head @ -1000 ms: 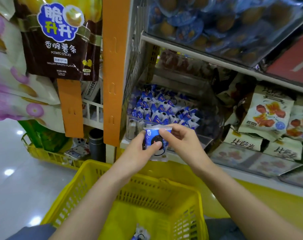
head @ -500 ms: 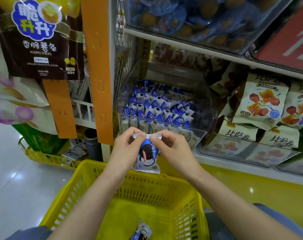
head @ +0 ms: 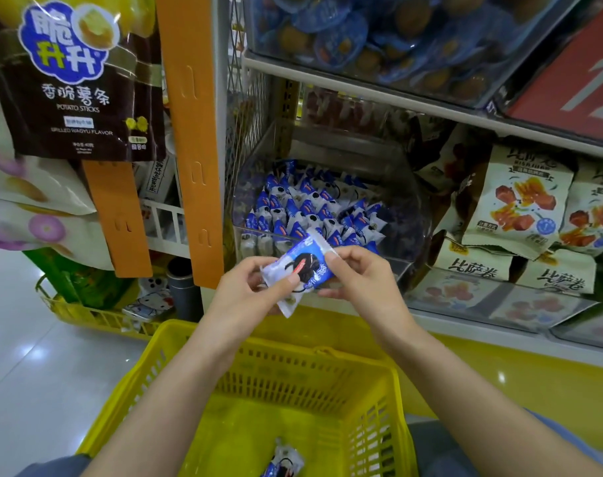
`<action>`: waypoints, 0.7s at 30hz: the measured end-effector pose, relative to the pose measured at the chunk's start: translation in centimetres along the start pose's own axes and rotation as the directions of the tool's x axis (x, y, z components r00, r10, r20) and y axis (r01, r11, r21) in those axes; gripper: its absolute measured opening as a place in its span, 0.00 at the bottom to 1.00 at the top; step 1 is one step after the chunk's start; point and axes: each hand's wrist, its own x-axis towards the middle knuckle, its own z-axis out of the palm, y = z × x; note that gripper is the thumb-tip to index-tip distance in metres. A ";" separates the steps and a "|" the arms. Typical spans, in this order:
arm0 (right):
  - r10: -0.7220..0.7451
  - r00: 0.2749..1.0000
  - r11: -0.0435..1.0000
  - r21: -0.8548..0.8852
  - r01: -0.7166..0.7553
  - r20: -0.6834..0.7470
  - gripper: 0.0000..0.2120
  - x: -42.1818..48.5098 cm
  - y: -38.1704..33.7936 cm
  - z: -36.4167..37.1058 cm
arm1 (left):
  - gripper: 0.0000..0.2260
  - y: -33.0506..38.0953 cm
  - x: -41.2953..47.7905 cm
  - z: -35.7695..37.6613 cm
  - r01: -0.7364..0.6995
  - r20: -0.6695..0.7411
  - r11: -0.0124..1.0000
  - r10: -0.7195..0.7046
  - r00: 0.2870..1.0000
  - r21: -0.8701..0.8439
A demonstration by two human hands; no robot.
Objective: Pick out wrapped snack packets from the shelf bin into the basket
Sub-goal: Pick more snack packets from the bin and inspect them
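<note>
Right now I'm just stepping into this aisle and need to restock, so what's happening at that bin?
A person is picking snacks. Both hands hold one blue-and-white wrapped snack packet above the yellow basket: the left hand pinches its left end, the right hand its right end. One similar packet already lies in the basket. The clear shelf bin behind holds many more of these packets.

The packet (head: pixel 298 270) I hold is blue and white with a black round biscuit printed on it. The packets in the bin (head: pixel 313 211) show the same blue and white. My basket (head: pixel 293 383) is bright yellow, slotted along its walls. The hanging bag (head: pixel 76 77) is dark brown with a blue badge. The strip (head: pixel 189 132) beside it is orange.
</note>
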 end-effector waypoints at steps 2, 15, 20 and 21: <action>0.097 0.993 0.990 0.091 -0.103 0.071 0.04 0.0 -0.1 -0.1 | 0.12 0.1 0.1 -0.2 -0.038 -0.068 0.994 0.031 0.997 -0.101; -0.109 0.939 0.860 -0.443 0.253 0.326 0.21 -1.1 1.1 0.8 | 0.06 -0.6 0.5 -0.5 -0.290 -0.062 0.907 0.322 0.945 0.305; -0.216 0.962 0.896 -0.359 0.263 0.166 0.06 -0.8 0.7 0.8 | 0.05 -0.6 0.1 0.2 -0.285 -0.037 0.897 0.315 0.948 0.338; -0.186 0.969 0.916 -0.328 0.230 0.161 0.05 -0.7 0.7 0.8 | 0.05 -0.6 0.1 0.2 -0.281 -0.044 0.905 0.310 0.950 0.320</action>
